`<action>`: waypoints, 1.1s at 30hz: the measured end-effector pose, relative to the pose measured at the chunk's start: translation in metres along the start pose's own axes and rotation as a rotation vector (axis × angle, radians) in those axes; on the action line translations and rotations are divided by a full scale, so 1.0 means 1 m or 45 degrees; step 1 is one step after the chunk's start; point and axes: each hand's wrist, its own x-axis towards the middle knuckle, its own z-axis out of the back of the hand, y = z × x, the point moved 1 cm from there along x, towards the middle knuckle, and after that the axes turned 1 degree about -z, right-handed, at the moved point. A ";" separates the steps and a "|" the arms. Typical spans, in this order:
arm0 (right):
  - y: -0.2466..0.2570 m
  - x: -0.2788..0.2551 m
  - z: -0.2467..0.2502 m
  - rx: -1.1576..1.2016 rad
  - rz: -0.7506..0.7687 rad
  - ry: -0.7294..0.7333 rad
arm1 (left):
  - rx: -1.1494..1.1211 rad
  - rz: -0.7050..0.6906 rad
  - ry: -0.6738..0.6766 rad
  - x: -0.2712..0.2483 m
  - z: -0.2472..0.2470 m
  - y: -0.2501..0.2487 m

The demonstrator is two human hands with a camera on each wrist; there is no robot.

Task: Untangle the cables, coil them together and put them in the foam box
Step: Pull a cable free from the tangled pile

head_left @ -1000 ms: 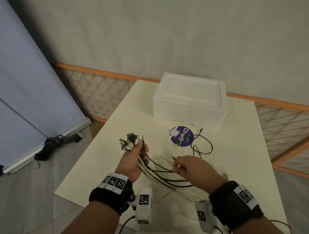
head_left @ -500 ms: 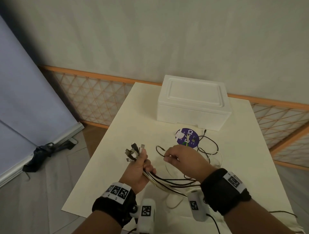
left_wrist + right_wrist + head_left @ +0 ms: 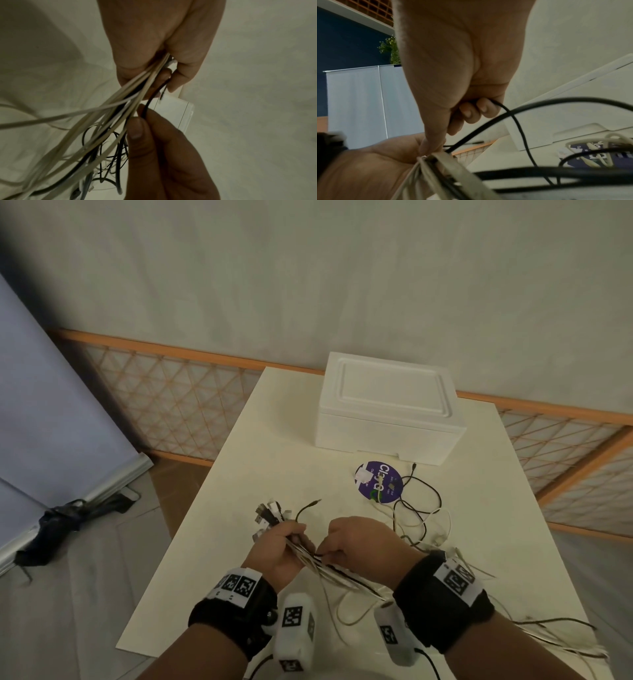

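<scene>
- Left hand [image 3: 279,546] grip: clenched round bundle of white + black cables [image 3: 329,568], connector ends [image 3: 269,515] fanned out past fist, up-left.
- Right hand [image 3: 359,546] grip: pinching one thin black cable [image 3: 145,106] w/ thumb + finger, right next to left fist.
- Change vs 0.5 s ago: right hand has closed in from apart to nearly touching left; black cable's plug end [image 3: 310,504] now arcs above left fist.
- Meaning, prob.: this strand is being fed into the bundle; gathering ends, coiling not yet begun.
- Loose tangle [image 3: 418,515] remains on tabletop [image 3: 239,474], right of hands, near purple disc [image 3: 378,481].
- Foam box [image 3: 390,412] at far edge, lid on; needs opening later.
</scene>
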 end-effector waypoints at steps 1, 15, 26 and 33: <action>-0.001 0.001 -0.001 -0.007 -0.007 0.014 | -0.004 0.024 -0.009 -0.003 -0.002 -0.001; -0.087 -0.030 0.007 0.038 -0.627 -0.135 | -0.276 -0.295 0.360 -0.003 0.041 -0.054; -0.012 0.005 0.058 0.382 -0.246 -0.480 | 0.581 -0.546 0.358 -0.027 -0.028 -0.031; -0.003 0.007 0.067 0.410 -0.215 -0.572 | 0.640 -0.574 0.399 -0.028 -0.042 -0.028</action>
